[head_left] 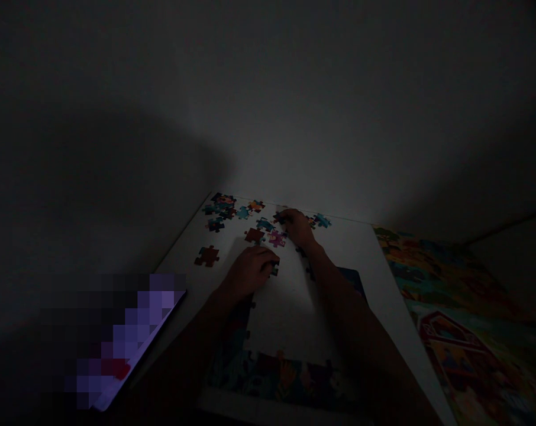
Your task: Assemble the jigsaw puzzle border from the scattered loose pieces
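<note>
Low light. Left hand (250, 271) curled, fingertips down, just beside a dark jigsaw piece (274, 270). Right hand (298, 228) curled, fingertips among loose jigsaw pieces (264, 225) near the far edge of the white desk (343, 245). Grip on a piece: cannot tell for either hand. Assembled puzzle section (268, 378) lies nearer the person, below both hands. Colourful printed puzzle picture (463, 302) lies right of the desk.

the head-worn camera looks forward and down, close above the left hand (249, 272) and right hand (297, 228).
</note>
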{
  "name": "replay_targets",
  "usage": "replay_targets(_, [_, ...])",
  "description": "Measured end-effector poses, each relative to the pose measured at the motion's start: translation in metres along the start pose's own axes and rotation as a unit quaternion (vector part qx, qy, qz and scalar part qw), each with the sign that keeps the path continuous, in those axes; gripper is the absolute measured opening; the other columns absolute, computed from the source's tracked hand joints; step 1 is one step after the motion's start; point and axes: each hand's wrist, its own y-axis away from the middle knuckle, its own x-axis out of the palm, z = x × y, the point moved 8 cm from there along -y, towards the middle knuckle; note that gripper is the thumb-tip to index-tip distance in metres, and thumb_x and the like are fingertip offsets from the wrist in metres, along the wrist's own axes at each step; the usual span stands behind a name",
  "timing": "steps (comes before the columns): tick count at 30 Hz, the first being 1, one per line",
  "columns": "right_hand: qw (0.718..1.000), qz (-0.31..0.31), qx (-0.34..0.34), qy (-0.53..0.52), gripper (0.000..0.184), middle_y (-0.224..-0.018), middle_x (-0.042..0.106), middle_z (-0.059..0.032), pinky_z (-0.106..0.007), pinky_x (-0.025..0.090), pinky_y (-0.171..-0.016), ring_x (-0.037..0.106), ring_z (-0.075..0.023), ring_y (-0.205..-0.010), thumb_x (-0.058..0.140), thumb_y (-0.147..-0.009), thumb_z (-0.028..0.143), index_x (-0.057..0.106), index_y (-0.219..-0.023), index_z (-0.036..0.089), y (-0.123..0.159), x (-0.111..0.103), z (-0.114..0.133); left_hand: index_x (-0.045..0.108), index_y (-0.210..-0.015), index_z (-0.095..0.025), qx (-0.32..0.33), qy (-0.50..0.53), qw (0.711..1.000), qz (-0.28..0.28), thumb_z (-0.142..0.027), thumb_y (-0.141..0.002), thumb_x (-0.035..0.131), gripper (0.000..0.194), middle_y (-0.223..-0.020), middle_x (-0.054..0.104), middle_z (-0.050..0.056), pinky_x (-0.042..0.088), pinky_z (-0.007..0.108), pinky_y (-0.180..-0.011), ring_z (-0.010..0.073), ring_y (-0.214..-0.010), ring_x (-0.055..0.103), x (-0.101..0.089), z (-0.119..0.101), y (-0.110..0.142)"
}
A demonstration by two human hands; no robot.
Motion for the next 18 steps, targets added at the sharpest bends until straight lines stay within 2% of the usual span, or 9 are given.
replay_targets(5, [1.000, 0.001, 0.011, -0.005, 0.042, -0.112, 0.071, -0.0101, -0.034, 0.042, -0.104, 0.061, -0.0218, -0.111, 0.042, -0.075, 0.004, 0.072, -0.104, 0.014, 0.002, -0.001, -0.001, 0.072, -0.103, -0.023, 0.004, 0.003, 1.000, -0.004, -0.005, -0.082, 0.052, 0.035, -0.105, 0.073, 0.002, 0.050, 0.038, -0.099, 0.0181, -0.103, 0.066, -0.001, 0.000, 0.001])
replay_targets(11, [0.998, -0.030, 0.047, -0.028, 0.042, -0.110, 0.072, -0.0083, -0.038, 0.042, -0.104, 0.061, -0.0231, -0.109, 0.043, -0.074, 0.009, 0.074, -0.101, 0.019, 0.003, -0.007, -0.005, 0.073, -0.102, -0.022, 0.000, -0.001, 1.000, 0.003, -0.004, -0.082, 0.053, 0.034, -0.105, 0.073, 0.003, 0.051, 0.039, -0.097, 0.0190, -0.102, 0.066, 0.000, 0.000, 0.000])
replay_targets(15, [0.987, -0.065, 0.093, -0.115, 0.040, -0.103, 0.073, -0.0076, -0.038, 0.047, -0.097, 0.063, -0.0228, -0.099, 0.041, -0.074, 0.017, 0.073, -0.098, 0.018, 0.000, -0.014, -0.018, 0.073, -0.101, -0.022, -0.002, -0.001, 1.000, -0.003, -0.003, -0.081, 0.052, 0.035, -0.104, 0.073, 0.003, 0.051, 0.037, -0.097, 0.0186, -0.102, 0.066, 0.001, 0.002, 0.000])
replay_targets(18, [0.965, -0.110, 0.133, -0.198, 0.036, -0.096, 0.073, -0.0067, -0.039, 0.049, -0.091, 0.063, -0.0221, -0.092, 0.042, -0.073, 0.022, 0.071, -0.093, 0.017, -0.006, -0.031, -0.034, 0.073, -0.103, -0.022, -0.007, 0.008, 1.000, -0.005, -0.004, -0.082, 0.051, 0.035, -0.104, 0.073, 0.003, 0.051, 0.038, -0.097, 0.0185, -0.101, 0.066, 0.000, 0.003, 0.000])
